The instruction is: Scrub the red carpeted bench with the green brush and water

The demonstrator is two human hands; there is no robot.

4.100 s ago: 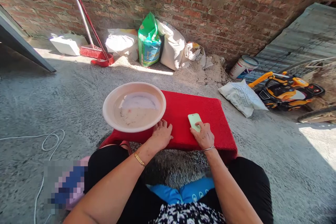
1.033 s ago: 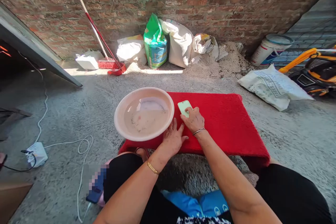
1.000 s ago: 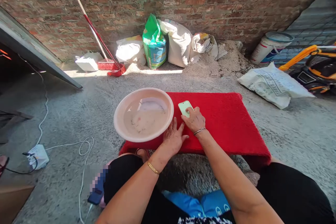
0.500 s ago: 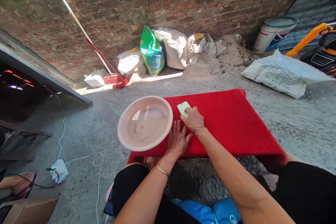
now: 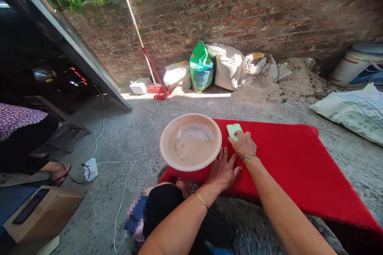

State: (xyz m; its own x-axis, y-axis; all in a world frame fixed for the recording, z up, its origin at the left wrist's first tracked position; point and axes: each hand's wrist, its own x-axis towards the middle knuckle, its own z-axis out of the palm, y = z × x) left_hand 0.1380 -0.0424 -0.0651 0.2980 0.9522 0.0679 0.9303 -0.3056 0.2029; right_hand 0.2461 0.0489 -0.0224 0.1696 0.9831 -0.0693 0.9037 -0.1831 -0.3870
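Note:
My left hand (image 5: 224, 170) lies flat with fingers spread on the red plush cover (image 5: 287, 159) of a low table, fingertips close to the basin's rim. My right hand (image 5: 244, 143) has its fingers bent over a pale green phone (image 5: 233, 130), thumb at its near edge. The phone rests flat on the red cloth, its near part hidden by the fingers. Left of both hands stands a pale pink plastic basin (image 5: 165, 147) with clear water and small dark specks in it. It sits at the table's left end.
A brick wall (image 5: 209, 20) runs behind, with a broom (image 5: 154, 87), a green bag (image 5: 201, 67) and white sacks (image 5: 229, 65) along it. Left on the floor are a white power strip (image 5: 90, 169), its cable, a cardboard box (image 5: 54, 211) and a seated person's foot (image 5: 60, 170).
The view has turned left, so everything appears further right, and more of the seated person shows. Both hands and the phone keep nearly the same places on the cloth.

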